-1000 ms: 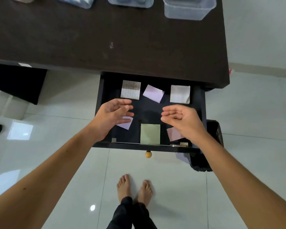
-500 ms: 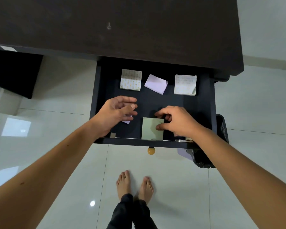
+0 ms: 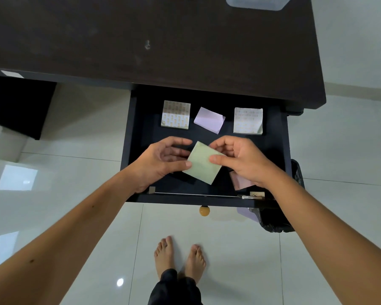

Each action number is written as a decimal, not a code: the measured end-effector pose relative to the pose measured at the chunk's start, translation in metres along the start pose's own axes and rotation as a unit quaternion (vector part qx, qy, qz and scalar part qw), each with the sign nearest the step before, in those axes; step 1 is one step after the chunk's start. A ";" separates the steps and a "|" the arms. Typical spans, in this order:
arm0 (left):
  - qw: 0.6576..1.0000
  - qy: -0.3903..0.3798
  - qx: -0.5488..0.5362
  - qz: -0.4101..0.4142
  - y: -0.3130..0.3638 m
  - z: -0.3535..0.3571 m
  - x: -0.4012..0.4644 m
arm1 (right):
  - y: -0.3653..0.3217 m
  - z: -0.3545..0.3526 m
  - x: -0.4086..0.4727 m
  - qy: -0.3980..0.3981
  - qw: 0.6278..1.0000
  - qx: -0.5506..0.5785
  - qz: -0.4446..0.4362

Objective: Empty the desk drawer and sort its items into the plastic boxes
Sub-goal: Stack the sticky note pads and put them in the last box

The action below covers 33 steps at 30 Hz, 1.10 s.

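While our right hand (image 3: 244, 161) and left hand (image 3: 163, 164) both pinch the green sticky-note pad (image 3: 201, 164) above the drawer (image 3: 275, 137), we lift level; squeeze edges, else sheets fan.

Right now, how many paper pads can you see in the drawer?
5: a patterned pad back left, a purple pad back middle, a patterned pad back right, a green pad held in both hands, a pink pad under the right hand. More may be hidden.

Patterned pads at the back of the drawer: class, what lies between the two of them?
In the head view, a lilac notepad lies tilted between the left patterned pad and the right patterned pad, touching neither.
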State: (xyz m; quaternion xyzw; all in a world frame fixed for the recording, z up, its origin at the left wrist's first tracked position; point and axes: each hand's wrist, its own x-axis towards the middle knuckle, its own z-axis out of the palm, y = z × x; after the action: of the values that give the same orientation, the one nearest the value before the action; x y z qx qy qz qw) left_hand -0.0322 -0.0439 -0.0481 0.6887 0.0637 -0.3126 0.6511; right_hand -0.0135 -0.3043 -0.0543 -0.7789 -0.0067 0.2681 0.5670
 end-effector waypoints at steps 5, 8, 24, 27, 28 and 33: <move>0.997 -0.049 -0.056 -0.022 0.003 0.002 -0.002 | -0.015 0.003 0.003 -0.004 1.000 0.028 -0.003; 0.998 -0.035 -0.055 -0.022 0.003 0.000 -0.003 | -0.020 0.000 0.000 0.060 0.998 -0.002 -0.010; 0.997 0.039 -0.061 -0.013 0.003 -0.002 0.001 | 0.018 -0.025 0.005 0.177 0.923 -0.342 -0.003; 0.997 0.043 -0.069 -0.010 0.004 -0.001 0.000 | 0.018 -0.020 0.002 0.157 0.926 -0.344 -0.022; 0.997 0.044 -0.070 -0.010 0.004 -0.001 0.000 | 0.018 -0.018 0.001 0.154 0.928 -0.339 -0.027; 0.997 0.044 -0.069 -0.007 0.002 -0.002 0.001 | 0.012 -0.021 0.006 0.201 0.928 -0.309 -0.060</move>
State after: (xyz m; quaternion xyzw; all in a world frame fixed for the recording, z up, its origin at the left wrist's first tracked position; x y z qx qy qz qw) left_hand -0.0292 -0.0428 -0.0470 0.6549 0.1182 -0.2814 0.6914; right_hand -0.0029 -0.3249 -0.0628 -0.9513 -0.0217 0.0562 0.3023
